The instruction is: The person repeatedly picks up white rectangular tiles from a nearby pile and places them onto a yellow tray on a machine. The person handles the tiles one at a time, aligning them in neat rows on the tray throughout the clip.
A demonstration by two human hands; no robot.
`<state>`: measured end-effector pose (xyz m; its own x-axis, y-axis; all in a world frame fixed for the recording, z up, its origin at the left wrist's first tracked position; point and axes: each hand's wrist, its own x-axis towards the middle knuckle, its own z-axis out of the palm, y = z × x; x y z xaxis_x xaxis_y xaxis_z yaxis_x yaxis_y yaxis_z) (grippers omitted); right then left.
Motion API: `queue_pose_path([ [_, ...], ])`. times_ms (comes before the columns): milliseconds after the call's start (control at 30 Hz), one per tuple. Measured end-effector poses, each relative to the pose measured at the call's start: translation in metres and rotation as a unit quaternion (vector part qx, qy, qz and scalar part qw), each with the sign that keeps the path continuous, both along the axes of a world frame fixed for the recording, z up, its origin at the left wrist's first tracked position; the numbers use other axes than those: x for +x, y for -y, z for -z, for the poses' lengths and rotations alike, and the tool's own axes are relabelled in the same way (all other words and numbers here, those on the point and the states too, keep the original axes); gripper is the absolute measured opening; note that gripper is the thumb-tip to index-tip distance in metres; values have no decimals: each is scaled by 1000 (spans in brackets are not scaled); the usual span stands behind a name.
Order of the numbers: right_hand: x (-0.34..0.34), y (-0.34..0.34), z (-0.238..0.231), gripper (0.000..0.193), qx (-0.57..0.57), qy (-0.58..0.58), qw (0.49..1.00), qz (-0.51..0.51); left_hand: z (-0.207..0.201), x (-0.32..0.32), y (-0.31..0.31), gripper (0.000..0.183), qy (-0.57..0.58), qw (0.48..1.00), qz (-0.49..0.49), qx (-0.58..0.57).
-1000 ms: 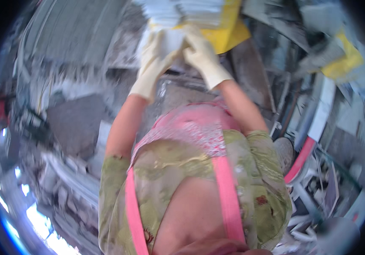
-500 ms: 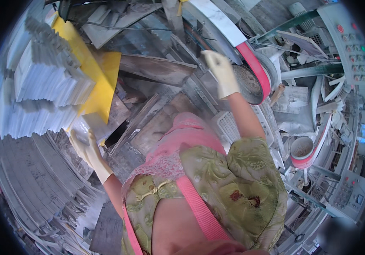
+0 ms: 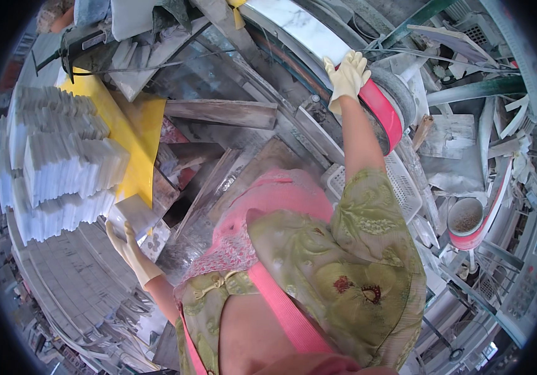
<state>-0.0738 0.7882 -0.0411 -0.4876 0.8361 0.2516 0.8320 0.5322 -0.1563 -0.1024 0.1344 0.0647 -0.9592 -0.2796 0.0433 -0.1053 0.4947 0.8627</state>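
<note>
At the left, my left hand [image 3: 127, 244], in a cream glove, grips a small pale grey tile [image 3: 136, 214] by its near edge, thumb on its face. The tile is beside stacks of white tiles [image 3: 71, 162] and the yellow sheet [image 3: 115, 140]. My right hand [image 3: 348, 76], gloved the same way, reaches far forward. Its fingers are spread at the near end of a white marble strip [image 3: 306, 28], where a red belt [image 3: 382, 109] curves round a roller. Whether the fingertips press on the strip is hard to tell.
A white plastic basket [image 3: 400, 187] stands below my right forearm. Wooden boards [image 3: 221, 114] and scraps lie ahead of me. A second belt roller [image 3: 466, 215] and green metal bars [image 3: 478, 92] are at the right. Slatted layers [image 3: 74, 281] spread at the lower left.
My right hand has moved forward and slightly right to the end of the marble strip, its fingers opening out. My left hand still holds the tile by the stacks. The view has shifted.
</note>
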Motion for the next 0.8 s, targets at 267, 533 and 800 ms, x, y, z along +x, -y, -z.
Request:
queue_pose_path([
  [267, 10, 13, -9, 55, 92, -25, 993, -70, -2, 4, -6, 81, 7, 999, -11, 29],
  [533, 61, -19, -53, 63, 8, -66, 945, -321, 18, -4, 21, 83, 9, 1000, 0, 12],
  [800, 15, -43, -39, 73, 128, 129, 897, -404, 9, -3, 19, 84, 5, 1000, 4, -4],
])
